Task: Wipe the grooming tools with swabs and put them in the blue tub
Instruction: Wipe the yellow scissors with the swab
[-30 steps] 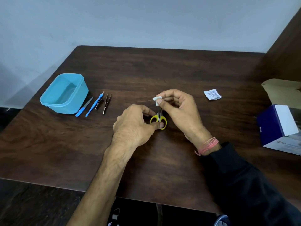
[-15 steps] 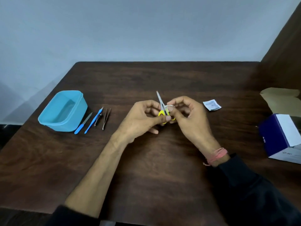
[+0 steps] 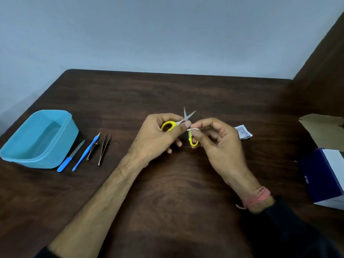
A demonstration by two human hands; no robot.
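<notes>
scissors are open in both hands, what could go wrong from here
1. The scissors' blades are spread apart with bare points; the right hand pinching the swab near the pivot could get nicked.
2. The swab is small and could slip from the fingertips onto the table.

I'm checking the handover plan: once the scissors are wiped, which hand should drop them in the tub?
Probably the left hand: it already grips the scissors and is nearer the tub; the right hand pinches the swab.
</notes>
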